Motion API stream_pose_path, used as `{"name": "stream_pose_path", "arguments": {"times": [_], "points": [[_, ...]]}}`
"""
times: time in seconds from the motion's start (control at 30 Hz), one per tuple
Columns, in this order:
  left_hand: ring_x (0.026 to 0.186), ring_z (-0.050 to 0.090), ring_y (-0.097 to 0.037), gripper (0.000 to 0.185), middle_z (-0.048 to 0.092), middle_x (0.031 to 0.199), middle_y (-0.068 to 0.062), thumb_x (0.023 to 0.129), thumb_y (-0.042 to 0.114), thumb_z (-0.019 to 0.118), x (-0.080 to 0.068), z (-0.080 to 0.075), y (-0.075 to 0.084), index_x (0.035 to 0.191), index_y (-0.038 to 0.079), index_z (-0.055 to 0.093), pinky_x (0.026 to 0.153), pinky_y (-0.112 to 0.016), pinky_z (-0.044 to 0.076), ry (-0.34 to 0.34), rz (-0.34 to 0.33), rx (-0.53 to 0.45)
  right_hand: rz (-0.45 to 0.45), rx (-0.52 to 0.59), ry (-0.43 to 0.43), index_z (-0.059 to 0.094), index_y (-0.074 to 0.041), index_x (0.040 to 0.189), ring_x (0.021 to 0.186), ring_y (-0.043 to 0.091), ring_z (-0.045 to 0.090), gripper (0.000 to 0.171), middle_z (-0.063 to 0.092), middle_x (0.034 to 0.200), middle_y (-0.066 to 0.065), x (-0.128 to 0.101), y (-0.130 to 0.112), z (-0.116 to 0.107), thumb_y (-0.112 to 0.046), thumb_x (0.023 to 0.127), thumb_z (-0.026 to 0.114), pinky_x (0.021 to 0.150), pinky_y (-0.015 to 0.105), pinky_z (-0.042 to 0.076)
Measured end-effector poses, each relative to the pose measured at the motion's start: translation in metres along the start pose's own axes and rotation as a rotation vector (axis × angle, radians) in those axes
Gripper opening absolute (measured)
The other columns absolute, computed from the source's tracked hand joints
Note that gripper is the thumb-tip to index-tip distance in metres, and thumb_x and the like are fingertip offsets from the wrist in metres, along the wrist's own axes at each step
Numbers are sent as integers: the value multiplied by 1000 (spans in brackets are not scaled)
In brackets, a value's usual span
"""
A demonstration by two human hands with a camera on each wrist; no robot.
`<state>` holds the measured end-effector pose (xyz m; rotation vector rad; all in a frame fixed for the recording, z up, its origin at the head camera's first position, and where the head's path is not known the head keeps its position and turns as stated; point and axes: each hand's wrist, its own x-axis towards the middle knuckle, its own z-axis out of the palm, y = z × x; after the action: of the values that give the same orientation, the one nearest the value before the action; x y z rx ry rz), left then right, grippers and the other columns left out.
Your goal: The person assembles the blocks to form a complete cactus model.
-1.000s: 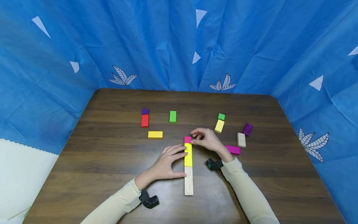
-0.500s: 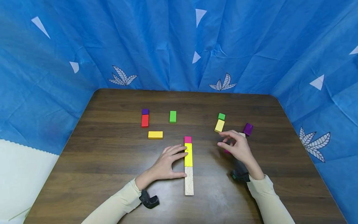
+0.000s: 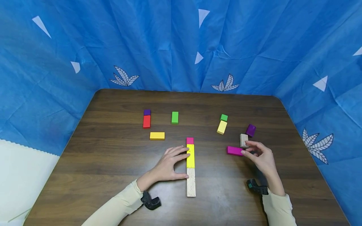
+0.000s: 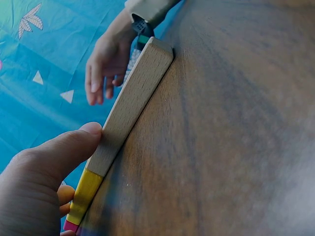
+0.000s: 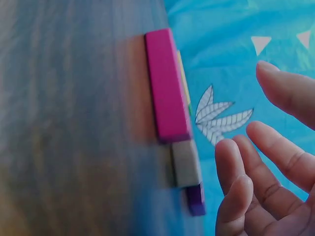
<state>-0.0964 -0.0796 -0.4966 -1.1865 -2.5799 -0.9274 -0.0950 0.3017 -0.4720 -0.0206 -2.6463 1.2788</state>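
A row of wooden blocks runs away from me: a plain wood block, a yellow block and a small pink block, end to end. My left hand lies along the row's left side, its thumb touching the plain block and its spread fingertips on the yellow one. To the right, my right hand hovers beside a magenta block and a whitish block. In the right wrist view its fingers are loosely bent around nothing, apart from the magenta block.
A purple block stands behind the whitish one. Farther back are a pale yellow block with a small green one, a green block, a red block with a purple one, and a yellow block.
My right hand has left the pink block at the row's far end and moved right to the magenta and whitish blocks. My left hand has stayed in place.
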Motion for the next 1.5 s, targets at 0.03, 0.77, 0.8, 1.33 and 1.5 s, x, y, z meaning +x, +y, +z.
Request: {"name": "stream_pose_path", "arguments": {"times": [0.03, 0.77, 0.8, 1.33, 1.5], "points": [[127, 34, -23, 71, 43, 134, 0, 65, 56, 67, 0, 0, 0, 122, 16, 55, 101, -45, 24, -1, -1, 0, 17, -1, -13, 60, -10, 110, 75, 1, 54, 42, 61, 98, 3, -2, -5, -1, -28, 74, 71, 57, 16, 40], [127, 34, -22, 71, 43, 134, 1, 66, 58, 66, 0, 0, 1, 122, 16, 55, 101, -45, 24, -5, -6, -5, 99, -142, -106, 63, -11, 109, 74, 4, 55, 45, 63, 91, 7, -5, -6, 6, -29, 69, 75, 54, 17, 43], [127, 34, -22, 71, 43, 134, 1, 66, 58, 65, -1, 0, 1, 122, 16, 55, 101, -45, 24, -4, -6, -5, 88, -147, -101, 63, -11, 108, 74, 5, 55, 44, 63, 91, 7, -5, -6, 7, -27, 69, 75, 54, 17, 43], [128, 33, -22, 71, 43, 135, 1, 67, 59, 64, 0, -1, 1, 123, 16, 55, 101, -45, 24, -9, -14, -11, 36, -143, -67, 66, -10, 103, 70, 5, 54, 35, 60, 87, 5, -2, -4, 12, -14, 69, 75, 54, 14, 42], [127, 34, -23, 71, 43, 134, 0, 66, 58, 65, 0, 0, 1, 122, 16, 55, 100, -46, 24, -6, -7, -12, 37, -146, -66, 66, -11, 102, 70, 2, 53, 33, 61, 86, 4, -3, -4, 10, -14, 70, 75, 54, 15, 43]]}}
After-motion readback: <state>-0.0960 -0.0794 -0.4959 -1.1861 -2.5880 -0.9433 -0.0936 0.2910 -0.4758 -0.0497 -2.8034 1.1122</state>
